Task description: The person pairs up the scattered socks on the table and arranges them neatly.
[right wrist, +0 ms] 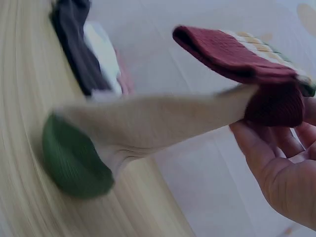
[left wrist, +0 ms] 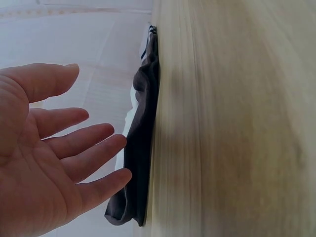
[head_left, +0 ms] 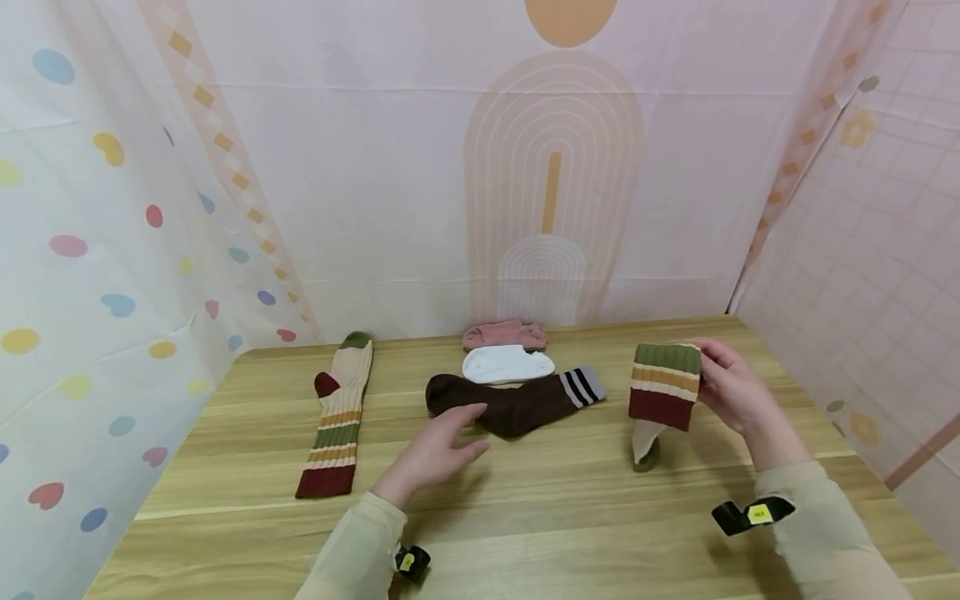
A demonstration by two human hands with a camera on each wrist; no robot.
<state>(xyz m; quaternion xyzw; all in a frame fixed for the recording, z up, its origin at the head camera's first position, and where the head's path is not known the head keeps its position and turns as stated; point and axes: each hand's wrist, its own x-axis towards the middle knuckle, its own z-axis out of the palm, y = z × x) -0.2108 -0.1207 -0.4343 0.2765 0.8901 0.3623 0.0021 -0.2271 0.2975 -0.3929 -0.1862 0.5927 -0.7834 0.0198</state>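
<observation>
My right hand holds up a striped sock above the right side of the table, pinching it near its dark red heel. Its striped cuff is folded over, and the green toe hangs down. My left hand is spread with nothing in it, in front of a dark brown sock with a grey, black-striped cuff. In the left wrist view the fingertips overlap that sock, and I cannot tell whether they touch it. A matching striped sock lies flat at the left.
Behind the brown sock lie a white ankle sock and a pink ankle sock. They are on a wooden table, backed by a patterned curtain with more cloth along both sides.
</observation>
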